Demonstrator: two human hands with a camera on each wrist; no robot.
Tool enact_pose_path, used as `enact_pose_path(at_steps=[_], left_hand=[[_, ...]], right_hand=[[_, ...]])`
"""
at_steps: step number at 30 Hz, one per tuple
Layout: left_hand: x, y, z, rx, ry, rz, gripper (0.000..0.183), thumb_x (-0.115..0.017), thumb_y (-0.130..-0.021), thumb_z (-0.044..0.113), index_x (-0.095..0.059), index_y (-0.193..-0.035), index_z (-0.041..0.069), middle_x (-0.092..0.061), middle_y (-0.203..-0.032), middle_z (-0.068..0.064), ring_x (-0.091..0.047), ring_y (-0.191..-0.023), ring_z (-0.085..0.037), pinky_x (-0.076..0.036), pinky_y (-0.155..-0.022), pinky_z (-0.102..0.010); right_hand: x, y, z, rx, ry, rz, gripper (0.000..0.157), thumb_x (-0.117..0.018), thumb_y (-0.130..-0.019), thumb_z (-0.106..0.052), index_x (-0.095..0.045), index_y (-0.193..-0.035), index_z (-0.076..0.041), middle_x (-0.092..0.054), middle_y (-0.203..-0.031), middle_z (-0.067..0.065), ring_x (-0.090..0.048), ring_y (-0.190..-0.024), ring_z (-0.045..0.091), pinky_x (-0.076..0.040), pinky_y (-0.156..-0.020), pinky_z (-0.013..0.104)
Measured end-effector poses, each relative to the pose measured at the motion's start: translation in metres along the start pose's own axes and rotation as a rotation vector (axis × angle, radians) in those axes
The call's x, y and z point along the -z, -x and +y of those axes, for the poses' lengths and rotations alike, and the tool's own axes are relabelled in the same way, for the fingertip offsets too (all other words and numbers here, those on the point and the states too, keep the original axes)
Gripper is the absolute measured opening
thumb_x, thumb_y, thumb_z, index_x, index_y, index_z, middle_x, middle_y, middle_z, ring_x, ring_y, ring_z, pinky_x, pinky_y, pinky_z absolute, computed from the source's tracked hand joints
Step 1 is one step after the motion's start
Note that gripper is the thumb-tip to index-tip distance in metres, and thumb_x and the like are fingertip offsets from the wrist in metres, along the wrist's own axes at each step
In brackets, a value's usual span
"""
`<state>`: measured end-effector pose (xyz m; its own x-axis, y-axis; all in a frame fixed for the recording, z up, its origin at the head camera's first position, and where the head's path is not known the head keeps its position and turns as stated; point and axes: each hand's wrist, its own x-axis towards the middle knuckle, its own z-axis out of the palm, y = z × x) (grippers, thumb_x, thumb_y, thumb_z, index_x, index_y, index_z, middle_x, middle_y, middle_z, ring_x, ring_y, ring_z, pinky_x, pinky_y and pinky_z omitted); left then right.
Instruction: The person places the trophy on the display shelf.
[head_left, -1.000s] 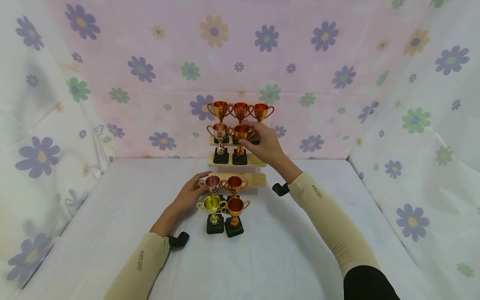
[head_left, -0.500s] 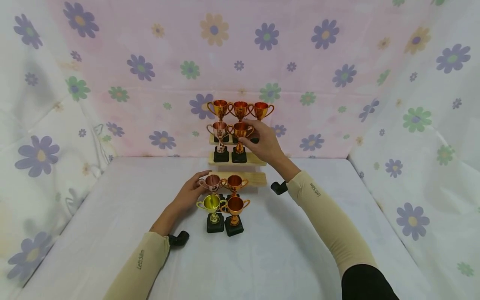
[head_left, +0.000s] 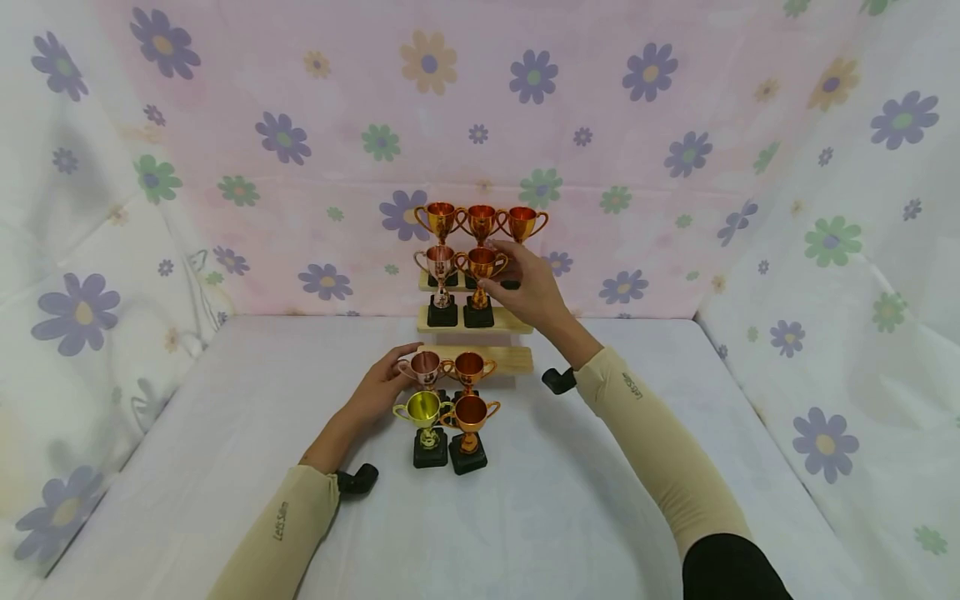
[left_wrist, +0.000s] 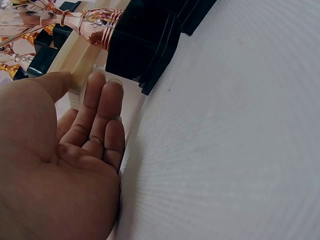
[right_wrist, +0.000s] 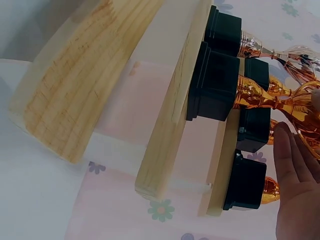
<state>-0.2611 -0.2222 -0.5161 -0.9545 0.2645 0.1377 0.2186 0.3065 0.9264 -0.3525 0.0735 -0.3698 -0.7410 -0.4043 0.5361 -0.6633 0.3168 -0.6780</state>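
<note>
My right hand (head_left: 531,287) pinches a small orange-gold trophy (head_left: 480,264) by its cup; its black base stands on the middle shelf (head_left: 516,321) of a wooden stepped rack. In the right wrist view, the fingers (right_wrist: 287,155) lie along the cup. Left of that trophy stands a rose-gold one (head_left: 441,265). My left hand (head_left: 372,393) is at the left end of the lowest shelf (head_left: 513,360). The left wrist view shows its thumb and curled fingers about the wooden end (left_wrist: 74,97), beside the black base (left_wrist: 142,42) of a rose-gold trophy.
Three gold trophies (head_left: 522,220) line the top shelf behind. In front of the rack stand a yellow-gold trophy (head_left: 424,408), a copper one (head_left: 471,414), another copper one (head_left: 469,367) and a rose-gold one (head_left: 424,367). Flowered cloth (head_left: 427,150) walls the white table (head_left: 600,467).
Over the last second the right hand and its trophy have shifted very slightly left on the middle shelf. My left hand stays in place.
</note>
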Motion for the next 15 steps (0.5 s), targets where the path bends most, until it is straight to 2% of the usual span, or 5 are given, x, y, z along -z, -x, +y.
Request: enact_pose_path(at_steps=[7, 12, 15], left_hand=[[0.001, -0.001, 0.002, -0.007, 0.007, 0.001, 0.050, -0.050, -0.113, 0.012, -0.040, -0.162, 0.007, -0.072, -0.115, -0.018, -0.072, -0.100, -0.016, -0.055, -0.098, -0.035], [0.001, 0.000, 0.001, -0.004, -0.005, 0.002, 0.051, -0.051, -0.113, 0.014, -0.040, -0.163, 0.007, -0.071, -0.112, -0.017, -0.072, -0.101, -0.016, -0.054, -0.100, -0.037], [0.000, 0.000, 0.001, 0.003, -0.012, 0.004, 0.051, -0.051, -0.113, 0.014, -0.040, -0.163, 0.007, -0.072, -0.116, -0.017, -0.072, -0.102, -0.017, -0.053, -0.101, -0.038]], right_hand=[[0.003, 0.015, 0.001, -0.012, -0.048, 0.042, 0.071, -0.081, -0.096, -0.011, -0.045, -0.155, 0.004, -0.063, -0.134, 0.024, -0.071, -0.112, 0.037, -0.056, -0.102, 0.051], [0.003, 0.028, 0.000, -0.013, -0.115, 0.073, 0.072, -0.078, -0.096, -0.003, -0.040, -0.157, 0.003, -0.054, -0.147, 0.026, -0.066, -0.121, 0.044, -0.052, -0.107, 0.051], [0.002, 0.036, 0.002, 0.017, -0.137, 0.095, 0.070, -0.076, -0.095, 0.004, -0.039, -0.155, 0.009, -0.050, -0.146, 0.033, -0.062, -0.123, 0.050, -0.049, -0.109, 0.056]])
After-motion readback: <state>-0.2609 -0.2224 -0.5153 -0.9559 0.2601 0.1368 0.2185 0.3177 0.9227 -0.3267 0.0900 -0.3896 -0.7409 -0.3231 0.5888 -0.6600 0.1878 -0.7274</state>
